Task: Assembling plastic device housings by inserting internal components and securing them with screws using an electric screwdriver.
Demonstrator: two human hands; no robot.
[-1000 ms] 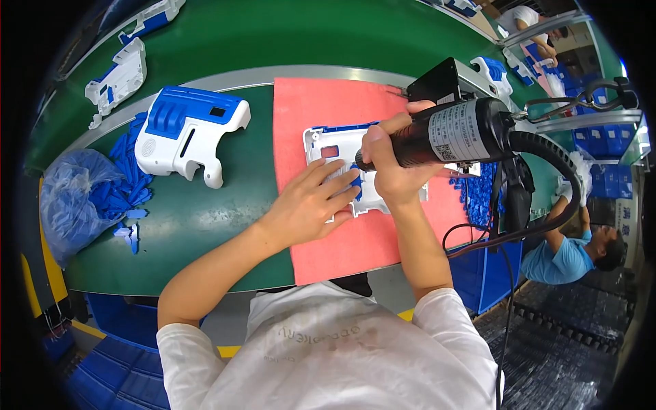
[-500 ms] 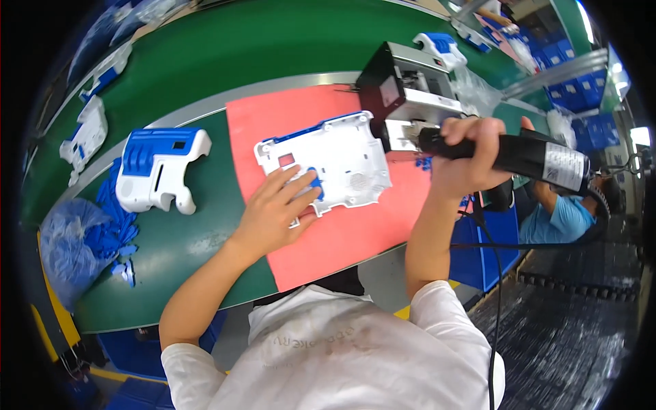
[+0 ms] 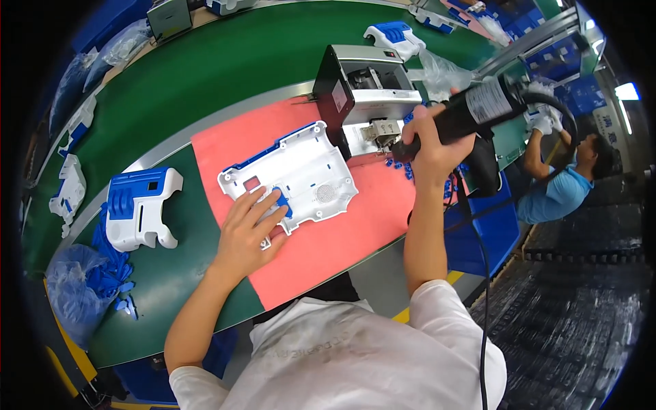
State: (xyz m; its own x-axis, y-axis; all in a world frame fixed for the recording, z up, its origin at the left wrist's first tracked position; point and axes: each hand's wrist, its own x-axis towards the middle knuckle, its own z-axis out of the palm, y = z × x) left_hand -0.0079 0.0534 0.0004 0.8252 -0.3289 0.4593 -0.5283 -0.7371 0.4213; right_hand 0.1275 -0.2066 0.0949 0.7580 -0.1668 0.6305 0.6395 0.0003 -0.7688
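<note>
A white plastic housing half with a blue edge lies inner side up on the pink mat. My left hand grips its near left corner, fingers over the inside and thumb at the edge. Beside those fingertips sits a small blue part, partly covered by them. My right hand is wrapped round a black electric screwdriver, held tilted, its cable end up and to the right. The tool's front end is close to the metal outlet of a screw feeder; whether they touch, I cannot tell.
Left on the green bench stands a white-and-blue housing, near a clear bag of blue parts. Small blue pieces lie right of the mat. More housings rest on the green belt. A co-worker in blue is at right.
My view has turned, so the bench appears shifted left and the co-worker shows more fully. The screwdriver's rear end has swung upward. My left hand stays on the housing half.
</note>
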